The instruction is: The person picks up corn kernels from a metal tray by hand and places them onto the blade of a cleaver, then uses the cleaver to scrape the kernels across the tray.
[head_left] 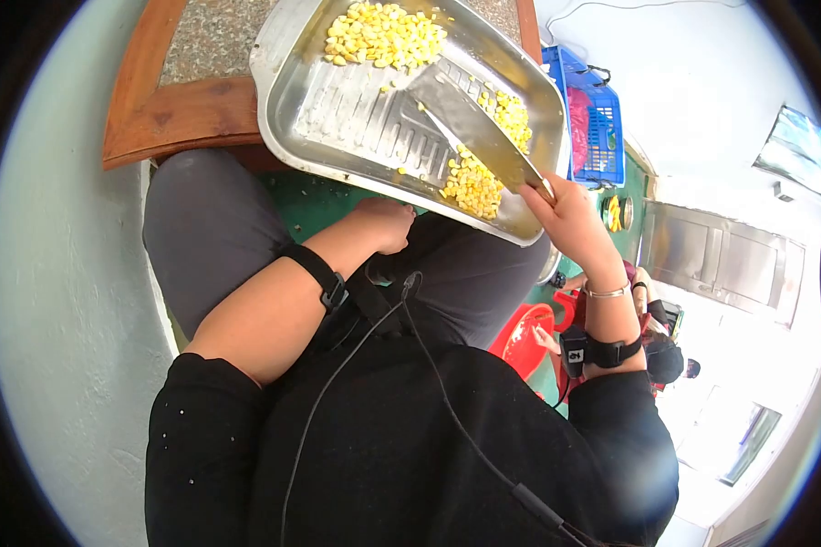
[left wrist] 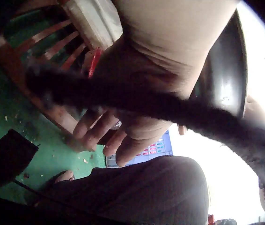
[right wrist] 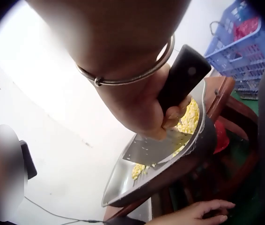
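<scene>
My right hand (head_left: 570, 223) grips the black handle (right wrist: 184, 77) of a broad-bladed kitchen knife (head_left: 483, 132). Its flat blade (right wrist: 156, 149) reaches down into a deep metal tray (head_left: 278, 68), slanting across the ridged bottom. Small yellow pieces that look like corn kernels (head_left: 385, 35) form a large heap at the tray's far end. Two smaller heaps (head_left: 472, 185) lie by the blade, one on either side. My left hand (head_left: 385, 224) hangs below the near rim, over my lap. In the left wrist view its fingers (left wrist: 99, 133) are loose and hold nothing.
The tray rests on a wood-framed table with a stone top (head_left: 192, 114), its near end jutting over my knees. Beyond stand a blue plastic basket (head_left: 597, 118) and a bowl of yellow pieces (head_left: 618, 213). A red basin (head_left: 524, 337) and another person (head_left: 663, 360) are at my right.
</scene>
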A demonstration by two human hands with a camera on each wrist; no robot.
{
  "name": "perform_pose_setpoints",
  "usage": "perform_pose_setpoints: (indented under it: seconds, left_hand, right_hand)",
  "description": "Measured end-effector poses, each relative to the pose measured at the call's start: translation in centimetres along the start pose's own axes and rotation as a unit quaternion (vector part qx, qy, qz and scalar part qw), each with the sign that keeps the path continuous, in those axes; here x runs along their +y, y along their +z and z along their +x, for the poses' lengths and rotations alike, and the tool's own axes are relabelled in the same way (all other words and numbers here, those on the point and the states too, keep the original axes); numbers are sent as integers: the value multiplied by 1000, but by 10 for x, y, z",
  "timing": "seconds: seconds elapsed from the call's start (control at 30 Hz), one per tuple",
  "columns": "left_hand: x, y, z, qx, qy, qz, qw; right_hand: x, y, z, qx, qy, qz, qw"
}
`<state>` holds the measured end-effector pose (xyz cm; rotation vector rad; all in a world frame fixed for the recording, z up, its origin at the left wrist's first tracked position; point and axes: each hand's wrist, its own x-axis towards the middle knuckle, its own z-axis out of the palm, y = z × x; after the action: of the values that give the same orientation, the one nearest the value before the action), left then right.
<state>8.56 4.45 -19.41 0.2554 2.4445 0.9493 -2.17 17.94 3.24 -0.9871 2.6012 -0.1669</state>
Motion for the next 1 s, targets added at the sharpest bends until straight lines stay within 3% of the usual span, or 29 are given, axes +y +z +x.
perform_pose_setpoints:
  seconds: [0.13, 0.27, 0.33, 0.53, 0.67, 0.87, 1.0]
  left_hand:
    - [0, 2, 1, -1, -1, -3, 1000]
    - [-4, 11, 9, 14, 11, 12, 1000]
    - [-3, 10, 7, 19, 14, 5, 1000]
    - [-7, 16, 14, 43, 21, -14, 999]
    - [-7, 17, 15, 42, 13, -18, 999]
    - [-3, 14, 13, 34, 17, -5, 999]
    - [-5, 16, 14, 35, 17, -10, 999]
  right_hand:
    - [-7, -26, -16, -26, 31, -37, 998]
    - [-21, -31, -16, 38, -5, -120, 992]
    - [-27, -27, -9, 90, -107, -153, 978]
    - [-40, -14, 0, 140, -207, -298, 921]
    - [-44, -22, -11, 124, -200, -293, 926]
    - [-38, -55, -32, 91, -78, -254, 960]
    - [-37, -39, -18, 142, -104, -222, 959]
